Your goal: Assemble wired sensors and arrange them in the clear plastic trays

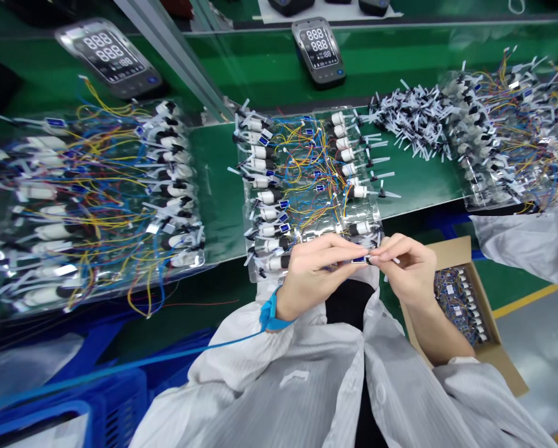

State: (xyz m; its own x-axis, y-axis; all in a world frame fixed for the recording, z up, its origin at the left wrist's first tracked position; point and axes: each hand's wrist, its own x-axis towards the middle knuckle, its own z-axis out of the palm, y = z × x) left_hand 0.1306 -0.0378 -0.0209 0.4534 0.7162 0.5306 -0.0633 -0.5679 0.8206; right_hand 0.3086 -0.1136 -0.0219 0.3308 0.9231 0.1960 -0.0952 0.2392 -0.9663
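At my far left a clear plastic tray [201, 214] of wired white parts lies on the green table [218, 186]; a second tray [331, 216] sits ahead of me. My left grip [313, 264], with a blue strap [270, 313] at the wrist, pinches a small blue-and-white piece [359, 259] just beyond the table's near edge. My right grip [407, 264] pinches the piece's right end between fingertips. Further right are a heap of pale-tipped bits [416, 118] and, lower down, an open carton [488, 317].
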